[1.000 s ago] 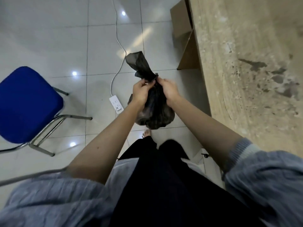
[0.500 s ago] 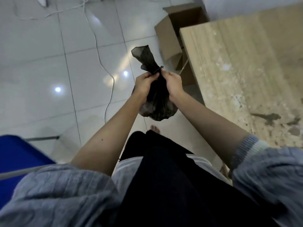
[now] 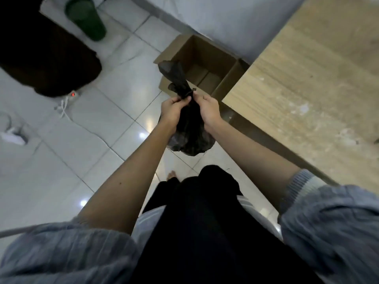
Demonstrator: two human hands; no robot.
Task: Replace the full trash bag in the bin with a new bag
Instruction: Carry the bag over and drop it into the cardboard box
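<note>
Fingers [image 3: 185,100] of both hands are pinched on the gathered neck of the full black trash bag [image 3: 189,130], held at frame centre; its long axis runs up-frame, belly hanging nearest, tail beyond. The green bin [image 3: 87,17] is seen far off, upper left.

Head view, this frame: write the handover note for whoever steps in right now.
Left hand and right hand both grip the gathered neck of the full black trash bag, held in the air over the tiled floor.
Open cardboard box lies just ahead; green bin stands far left.
Done: bag is out of the bin, neck bunched.
Left: finish tying, set the bag aside, line the bin. No new bag in view.
</note>
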